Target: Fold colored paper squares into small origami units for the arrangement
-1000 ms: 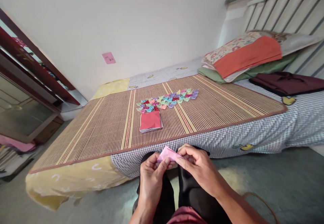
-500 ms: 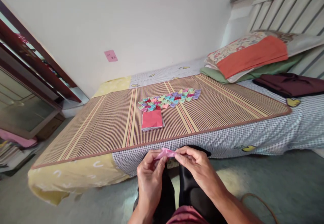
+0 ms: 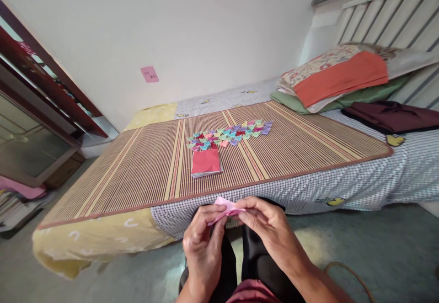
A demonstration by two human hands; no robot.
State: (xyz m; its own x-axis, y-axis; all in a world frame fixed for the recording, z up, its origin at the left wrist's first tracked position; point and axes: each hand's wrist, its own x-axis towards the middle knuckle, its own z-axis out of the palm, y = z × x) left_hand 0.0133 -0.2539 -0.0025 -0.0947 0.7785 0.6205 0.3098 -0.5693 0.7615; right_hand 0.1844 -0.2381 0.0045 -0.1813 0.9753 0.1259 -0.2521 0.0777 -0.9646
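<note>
A piece of pink folded paper (image 3: 227,206) is held up above my knees, in front of the bed's edge. My left hand (image 3: 205,239) pinches its left side between thumb and fingers. On the other side, my right hand (image 3: 262,218) grips the right end with thumb and forefinger. Part of the paper is hidden behind the fingers. Beyond my hands, a stack of square paper with a red sheet on top (image 3: 206,162) lies on the bamboo mat (image 3: 144,170). Right behind it stand rows of small folded paper pieces (image 3: 229,134) in many colours.
Pillows with an orange cover (image 3: 343,77) and a dark maroon folded cloth (image 3: 391,114) rest at the bed's right end. A pink note (image 3: 149,74) is stuck on the wall. At the left stands a cabinet (image 3: 30,138). A brown cord (image 3: 350,273) lies on the floor.
The pink paper has turned in my fingers, and a pointed flap now stands up at its top. Both hands stay close together in nearly the same place.
</note>
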